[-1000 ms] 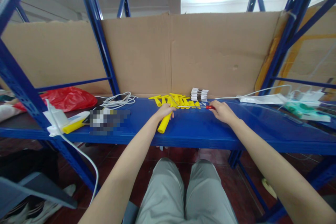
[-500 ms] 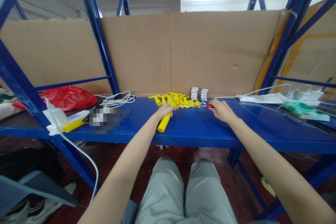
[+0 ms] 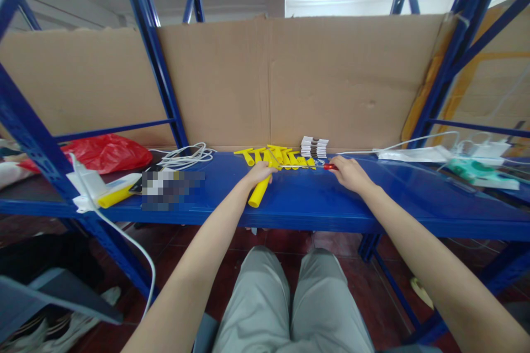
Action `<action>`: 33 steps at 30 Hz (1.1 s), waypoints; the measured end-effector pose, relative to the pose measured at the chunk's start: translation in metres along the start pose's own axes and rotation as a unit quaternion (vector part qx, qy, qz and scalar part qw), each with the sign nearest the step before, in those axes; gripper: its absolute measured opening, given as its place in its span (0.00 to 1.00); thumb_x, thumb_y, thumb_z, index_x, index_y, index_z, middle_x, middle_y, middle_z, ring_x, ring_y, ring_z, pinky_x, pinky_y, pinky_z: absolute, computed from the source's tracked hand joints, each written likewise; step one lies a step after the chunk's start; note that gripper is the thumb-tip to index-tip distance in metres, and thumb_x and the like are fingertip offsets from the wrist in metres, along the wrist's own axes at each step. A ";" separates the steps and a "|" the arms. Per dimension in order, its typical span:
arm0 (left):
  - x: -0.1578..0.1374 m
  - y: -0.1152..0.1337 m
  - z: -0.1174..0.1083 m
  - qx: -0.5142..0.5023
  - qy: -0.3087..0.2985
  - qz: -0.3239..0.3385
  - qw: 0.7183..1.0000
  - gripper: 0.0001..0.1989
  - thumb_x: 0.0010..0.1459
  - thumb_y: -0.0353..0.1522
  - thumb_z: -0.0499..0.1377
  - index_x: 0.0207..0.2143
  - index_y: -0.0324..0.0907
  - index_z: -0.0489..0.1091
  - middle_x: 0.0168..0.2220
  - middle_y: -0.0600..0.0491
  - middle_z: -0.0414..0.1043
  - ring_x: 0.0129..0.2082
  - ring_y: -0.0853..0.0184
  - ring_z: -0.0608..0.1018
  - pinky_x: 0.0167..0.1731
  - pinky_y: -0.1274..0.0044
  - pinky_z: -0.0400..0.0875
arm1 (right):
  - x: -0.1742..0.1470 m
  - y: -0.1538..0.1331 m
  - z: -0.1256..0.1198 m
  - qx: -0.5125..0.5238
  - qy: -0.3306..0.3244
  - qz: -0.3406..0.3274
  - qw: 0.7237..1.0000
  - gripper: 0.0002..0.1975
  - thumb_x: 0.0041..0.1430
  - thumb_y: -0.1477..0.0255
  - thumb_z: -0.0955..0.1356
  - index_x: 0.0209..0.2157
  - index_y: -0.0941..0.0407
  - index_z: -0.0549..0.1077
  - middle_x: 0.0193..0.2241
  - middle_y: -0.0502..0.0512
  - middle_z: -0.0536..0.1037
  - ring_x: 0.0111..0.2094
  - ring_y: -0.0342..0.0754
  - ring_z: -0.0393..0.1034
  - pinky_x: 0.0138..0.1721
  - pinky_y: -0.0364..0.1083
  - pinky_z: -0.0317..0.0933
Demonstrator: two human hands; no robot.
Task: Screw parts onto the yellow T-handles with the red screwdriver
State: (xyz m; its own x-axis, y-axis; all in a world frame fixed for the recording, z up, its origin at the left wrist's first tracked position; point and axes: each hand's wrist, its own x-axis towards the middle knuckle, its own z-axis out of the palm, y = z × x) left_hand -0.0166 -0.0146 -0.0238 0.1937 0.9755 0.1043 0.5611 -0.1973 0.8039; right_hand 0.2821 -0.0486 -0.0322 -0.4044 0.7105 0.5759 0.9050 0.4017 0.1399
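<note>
My left hand is closed around a yellow T-shaped plastic tool, its round handle pointing back toward me over the blue shelf. With closed fingers, my right hand grips the red handle of a screwdriver. The thin shaft runs left to the head of the yellow tool; whether the tip touches a screw is too small to tell. Behind my hands lie several more yellow T-shaped tools in a row. Tiny shiny bits, perhaps screws, are scattered close to the screwdriver.
A stack of small white packets stands against the cardboard panel. Left are coiled white cable, a red plastic bag and a white power strip. To the right lie a white strip and a green-white bundle.
</note>
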 end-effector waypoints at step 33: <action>-0.002 0.002 -0.001 0.084 -0.024 0.029 0.996 0.13 0.49 0.30 0.54 0.13 0.41 0.62 0.11 0.55 0.62 0.16 0.69 0.68 0.24 0.77 0.61 | -0.001 -0.008 -0.002 -0.051 -0.012 -0.047 0.998 0.11 0.60 0.76 0.60 0.39 0.60 0.71 0.40 0.65 0.77 0.43 0.55 0.68 0.39 0.48 0.55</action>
State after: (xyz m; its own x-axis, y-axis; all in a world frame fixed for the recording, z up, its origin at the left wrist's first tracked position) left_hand -0.0170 -0.0165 -0.0216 0.2661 0.9569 0.1165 0.6731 -0.2710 0.6881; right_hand 0.2757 -0.0533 -0.0326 -0.4902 0.6869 0.5365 0.8711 0.4074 0.2743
